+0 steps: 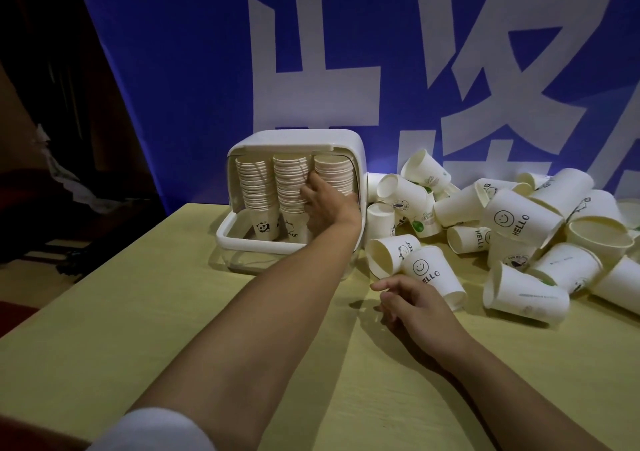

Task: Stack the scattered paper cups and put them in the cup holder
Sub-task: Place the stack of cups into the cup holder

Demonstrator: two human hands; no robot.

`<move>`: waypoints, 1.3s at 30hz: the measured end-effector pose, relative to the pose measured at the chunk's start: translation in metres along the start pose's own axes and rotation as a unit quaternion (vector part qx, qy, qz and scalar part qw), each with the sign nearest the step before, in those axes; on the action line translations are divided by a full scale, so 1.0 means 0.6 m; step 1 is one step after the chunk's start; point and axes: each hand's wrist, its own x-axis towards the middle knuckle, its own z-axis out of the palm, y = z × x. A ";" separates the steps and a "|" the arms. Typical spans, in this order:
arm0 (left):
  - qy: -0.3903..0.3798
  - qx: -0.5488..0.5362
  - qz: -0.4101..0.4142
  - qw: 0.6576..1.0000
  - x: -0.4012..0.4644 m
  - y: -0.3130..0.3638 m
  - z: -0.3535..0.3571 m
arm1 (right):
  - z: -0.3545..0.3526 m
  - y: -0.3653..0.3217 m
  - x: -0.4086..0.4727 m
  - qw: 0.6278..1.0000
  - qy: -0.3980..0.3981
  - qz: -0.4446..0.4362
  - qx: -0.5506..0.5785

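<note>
You are well into the job but far from finishing it: the holder (358,173) is already carrying three stacks (254,187) of nested cups, while a large heap of loose cups (512,222) is lying on the table (104,312), off to the right of both your hands. Your left hand (329,204) is reaching deep into the holder's open front, arm stretched nearly straight, with the fingers (313,182) curling around the rightmost stack and the palm pressing against its side; you appear to be gripping that stack and seating it upright, though the thumb is hidden behind the hand, so how firmly it closes cannot be told. The middle stack is touching the fingertips on their left. Your right hand (412,303) is hovering low over the table, palm down, fingers loosely curled and slightly spread, pinching nothing; the nearest loose cup, a "HELLO" cup (433,275), is lying on its side just beyond those fingertips, seemingly touching or almost touching the knuckles. As a judgement, the three columns are looking nearly full, so what remains is gathering the heap into fresh stacks and finding room for them.
</note>
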 end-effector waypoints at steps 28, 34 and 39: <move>0.092 -0.176 -0.026 0.980 0.011 -0.061 -0.048 | 0.004 -0.013 -0.013 0.999 -0.005 -0.004 -0.035; -0.028 -0.205 -0.070 0.976 0.052 -0.064 -0.072 | 0.005 -0.014 -0.013 0.999 -0.001 -0.001 -0.039; -0.026 -0.230 -0.085 0.969 0.063 -0.070 -0.067 | 0.003 -0.010 -0.013 0.999 0.002 0.003 -0.032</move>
